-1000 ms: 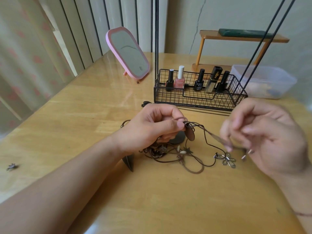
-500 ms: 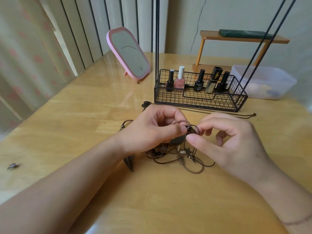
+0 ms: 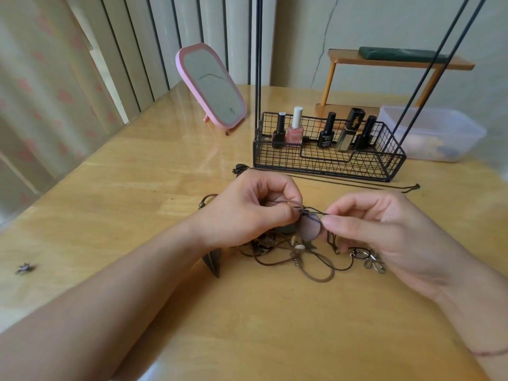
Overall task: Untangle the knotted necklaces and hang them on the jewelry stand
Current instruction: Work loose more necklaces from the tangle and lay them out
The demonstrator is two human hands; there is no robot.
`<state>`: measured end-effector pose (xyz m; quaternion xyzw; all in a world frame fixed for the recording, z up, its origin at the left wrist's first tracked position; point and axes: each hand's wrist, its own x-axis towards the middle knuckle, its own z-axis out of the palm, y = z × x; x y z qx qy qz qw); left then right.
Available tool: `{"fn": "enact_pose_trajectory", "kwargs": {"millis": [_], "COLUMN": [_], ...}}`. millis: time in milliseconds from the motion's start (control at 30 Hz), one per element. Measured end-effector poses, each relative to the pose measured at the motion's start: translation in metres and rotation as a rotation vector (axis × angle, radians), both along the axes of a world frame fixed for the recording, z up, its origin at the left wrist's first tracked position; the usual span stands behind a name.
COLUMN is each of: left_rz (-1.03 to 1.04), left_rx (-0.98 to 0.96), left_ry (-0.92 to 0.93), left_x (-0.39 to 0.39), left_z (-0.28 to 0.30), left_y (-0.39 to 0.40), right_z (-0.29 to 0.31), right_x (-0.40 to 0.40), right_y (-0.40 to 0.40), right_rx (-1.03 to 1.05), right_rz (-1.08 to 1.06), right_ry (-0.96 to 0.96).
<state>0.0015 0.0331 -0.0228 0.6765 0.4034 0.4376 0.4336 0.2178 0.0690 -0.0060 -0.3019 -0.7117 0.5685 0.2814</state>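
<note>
A tangle of brown cord necklaces [image 3: 297,257] lies on the wooden table [image 3: 137,188] in front of me. My left hand [image 3: 253,210] pinches a cord at a small knot above a round brownish pendant [image 3: 309,228]. My right hand [image 3: 384,232] pinches the same dark cord just to the right of the knot. A metal flower charm [image 3: 375,264] lies under my right palm. The black wire jewelry stand [image 3: 327,158] sits behind my hands, its thin rods rising out of view. A thin dark chain [image 3: 357,184] lies along its front.
Several nail polish bottles [image 3: 295,130] stand in the stand's basket. A pink mirror [image 3: 211,83] leans at the back left. A clear plastic box [image 3: 431,133] and a small wooden shelf [image 3: 384,64] stand at the back right. A small metal charm [image 3: 24,268] lies far left.
My right hand came in from the right to the knot beside my left hand, then drew the cord slightly rightward. The flower charm shows again under my right palm. My left hand stayed put.
</note>
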Motion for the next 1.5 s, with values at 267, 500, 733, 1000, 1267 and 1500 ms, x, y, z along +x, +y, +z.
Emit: {"fn": "enact_pose_trajectory", "kwargs": {"millis": [267, 500, 733, 1000, 1267, 1500], "left_rz": [-0.022, -0.049, -0.078, -0.103, -0.059, -0.092], "left_rx": [-0.007, 0.017, -0.001, -0.001, -0.03, -0.039], "left_ry": [-0.014, -0.035, -0.074, -0.156, -0.313, -0.273], "left_x": [-0.003, -0.005, -0.004, -0.003, -0.003, -0.001], "left_z": [-0.002, 0.0, -0.002, -0.002, 0.0, 0.002], "left_y": [0.003, 0.003, 0.003, 0.002, 0.001, 0.0], "right_z": [-0.001, 0.001, 0.006, 0.006, 0.002, 0.006], "right_x": [0.0, 0.005, 0.009, 0.009, 0.013, 0.009], "right_y": [0.002, 0.012, 0.014, 0.016, 0.016, 0.013], "right_rx": [-0.149, -0.138, -0.128, -0.123, 0.113, -0.171], "right_rz": [0.137, -0.072, -0.022, 0.029, 0.069, -0.009], "right_ry": [0.06, 0.258, 0.487, 0.591, 0.544, 0.592]}}
